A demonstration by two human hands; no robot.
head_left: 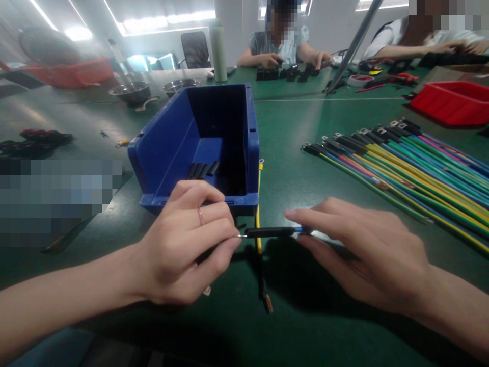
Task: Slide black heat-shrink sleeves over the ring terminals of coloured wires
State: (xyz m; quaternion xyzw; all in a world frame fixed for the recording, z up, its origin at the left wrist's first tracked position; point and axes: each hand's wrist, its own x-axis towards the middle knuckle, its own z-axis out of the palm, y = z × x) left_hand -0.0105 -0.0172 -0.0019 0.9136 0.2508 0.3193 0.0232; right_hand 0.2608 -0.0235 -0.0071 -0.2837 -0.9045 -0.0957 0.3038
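My left hand [191, 244] is closed in a pinch on the bare metal end of a thin blue wire [275, 232] that carries a black sleeve. My right hand [355, 250] grips the same wire from the other side, fingers pressed along it. Both hands hover just above the green table [290, 168], in front of a blue plastic bin [191, 148] with a few short black tubes [202, 169] lying inside. A yellow-green wire [259, 219] with black ends lies on the table under the held wire.
A fanned bundle of coloured wires with black-sleeved terminals [401, 168] lies to the right. A red tray [451, 102] sits at the back right. Two other people work at the far side. Metal bowls [132, 92], a green bottle [218, 51] and black parts [34, 142] are at the left.
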